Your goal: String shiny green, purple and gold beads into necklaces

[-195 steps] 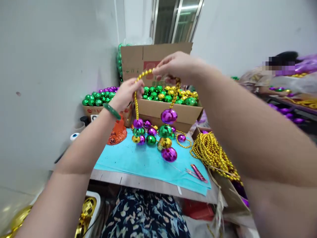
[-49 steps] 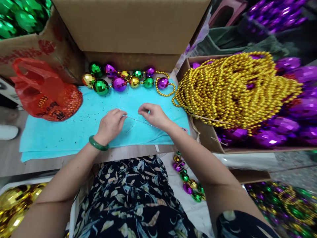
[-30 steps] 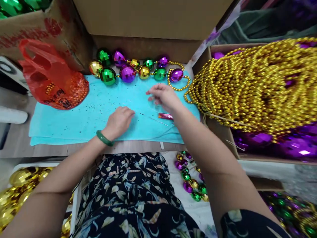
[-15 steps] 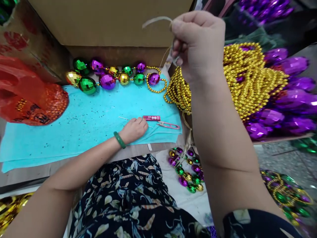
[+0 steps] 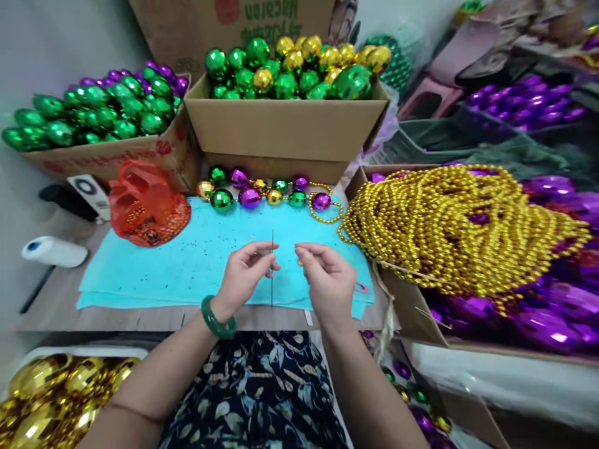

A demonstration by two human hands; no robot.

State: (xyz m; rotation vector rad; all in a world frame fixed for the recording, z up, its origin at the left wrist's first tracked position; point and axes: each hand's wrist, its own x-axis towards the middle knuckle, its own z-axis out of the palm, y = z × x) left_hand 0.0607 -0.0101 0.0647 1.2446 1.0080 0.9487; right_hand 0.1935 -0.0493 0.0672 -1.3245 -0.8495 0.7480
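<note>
Over the turquoise cloth [image 5: 154, 268], my left hand [image 5: 243, 277], with a green bangle at its wrist, pinches a long thin needle [image 5: 272, 293] that stands upright. Just right of it, my right hand [image 5: 330, 284] is closed with thumb and forefinger together. What those fingertips hold is too fine to make out; a small yellowish bit shows beside them. The two hands are apart. Behind them on the cloth lies a string of green, purple and gold faceted beads [image 5: 250, 197]. Pink thread snips [image 5: 361, 287] are partly hidden behind my right hand.
Gold bead strands [image 5: 449, 231] lie heaped over a box of purple beads at right. A cardboard box [image 5: 285, 125] of green and gold beads stands behind. At left are a red plastic bag [image 5: 150, 212], a white spool [image 5: 53, 251] and a box of green beads [image 5: 107, 112].
My right hand has come down from high up to the cloth's front. My left hand has lifted off the cloth with the needle in it. The view has widened and tilted up.
</note>
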